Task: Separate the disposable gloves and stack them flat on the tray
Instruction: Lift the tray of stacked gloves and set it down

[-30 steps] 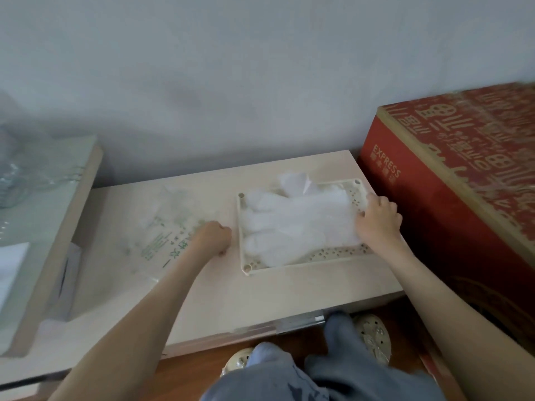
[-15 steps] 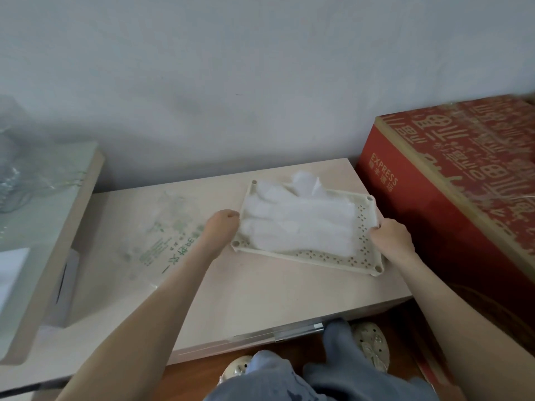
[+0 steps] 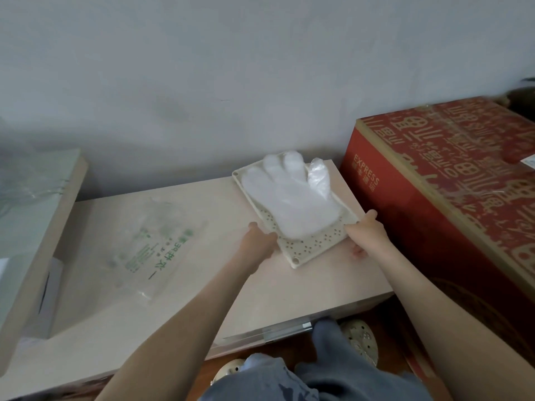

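- Since half a second ago the perforated tray (image 3: 304,249) has been swung round. The disposable gloves (image 3: 289,198) on it now point their fingers at the wall, and the tray sits nearer the table's (image 3: 173,299) back corner, just beside the red carton (image 3: 448,183).
- The gloves lie in one flat pile on the tray, with one thumb-side flap sticking up a little. The clear printed glove bag (image 3: 150,235) looks flat and emptied, so stacking seems finished.
- What is likely left is to set the tray down and let go.
- The left hand (image 3: 259,241) clasps the tray's near-left edge, and the right hand (image 3: 366,235) pinches its near-right edge, thumb on top and fingers curled beneath.
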A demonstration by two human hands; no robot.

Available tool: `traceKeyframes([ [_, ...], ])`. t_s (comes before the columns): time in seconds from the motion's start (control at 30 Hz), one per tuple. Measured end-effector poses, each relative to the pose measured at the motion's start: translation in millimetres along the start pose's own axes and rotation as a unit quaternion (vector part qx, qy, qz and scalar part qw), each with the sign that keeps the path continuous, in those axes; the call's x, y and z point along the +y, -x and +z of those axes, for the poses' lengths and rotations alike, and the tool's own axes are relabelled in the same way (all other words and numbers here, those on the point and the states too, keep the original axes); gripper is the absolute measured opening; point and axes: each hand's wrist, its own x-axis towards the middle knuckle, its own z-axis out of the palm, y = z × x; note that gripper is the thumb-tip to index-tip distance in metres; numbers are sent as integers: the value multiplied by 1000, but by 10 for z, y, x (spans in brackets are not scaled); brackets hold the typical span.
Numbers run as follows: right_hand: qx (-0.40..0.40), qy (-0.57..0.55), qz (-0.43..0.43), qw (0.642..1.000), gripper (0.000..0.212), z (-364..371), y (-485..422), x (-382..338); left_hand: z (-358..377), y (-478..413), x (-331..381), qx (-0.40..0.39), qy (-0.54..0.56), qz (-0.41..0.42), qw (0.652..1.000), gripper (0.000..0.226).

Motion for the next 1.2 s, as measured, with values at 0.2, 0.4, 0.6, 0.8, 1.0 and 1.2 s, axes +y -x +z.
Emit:
traceKeyframes([
  [0.2, -40, 76, 6, 996, 55, -55, -26, 51, 58, -34, 67, -23, -89, 36, 995, 43],
  [0.4, -68, 141, 27, 987, 19, -170, -25, 48, -2, -89, 103, -71, -118, 48, 989, 40],
  [0.6, -49, 209, -14, 977, 19, -125, -93, 102, -90, -165, 170, -73, -104, 66, 990, 48],
  [0.8, 5, 181, -32, 983, 24, -16, -97, 36, -134, -247, 234, -43, -120, 74, 989, 46],
  [1.0, 49, 194, -116, 973, 36, 99, -50, -218, -300, -197, 85, 72, -322, 140, 934, 43],
  [1.2, -19, 233, -232, 944, 11, 374, 135, -408, -756, -123, -301, 243, -463, 16, 852, 60],
])
